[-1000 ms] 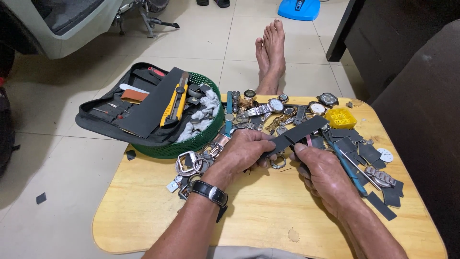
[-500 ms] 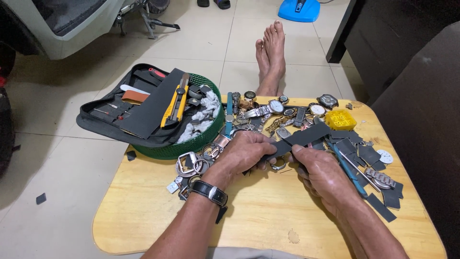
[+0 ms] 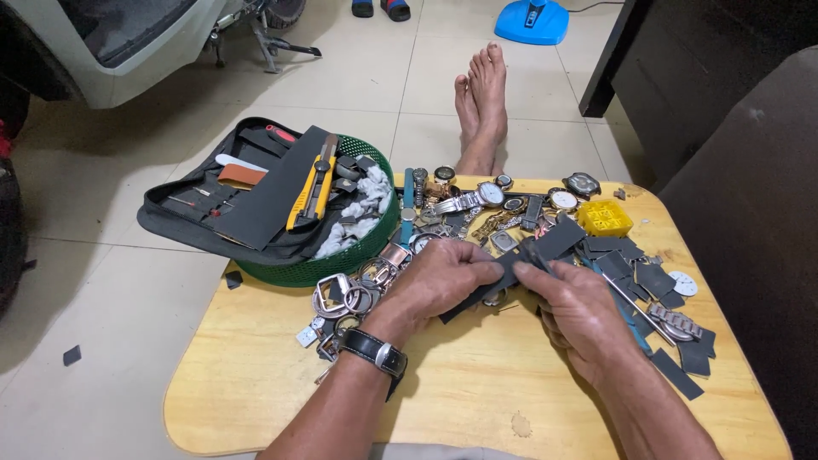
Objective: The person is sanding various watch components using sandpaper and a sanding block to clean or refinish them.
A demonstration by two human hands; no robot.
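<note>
Both hands together over low wooden table [image 3: 256, 400]: left hand [image 3: 439, 281] and right hand [image 3: 579, 311] pinch a dark grey flat leather strip [image 3: 558, 243] w/ fingertips, above watch pile. Step: handling strip, prob. checking it. Next needs firm two-point grip.

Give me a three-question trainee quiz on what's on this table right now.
1. True or false: both hands grip the same dark strip.
2. Which wrist wears a black-strapped watch: left or right?
3. Where does the yellow utility knife lie? A) on the wooden table B) on the open black tool case C) in the yellow plastic box

Key: 1 true: left hand and right hand both pinch it. 2 left. 3 B.
</note>
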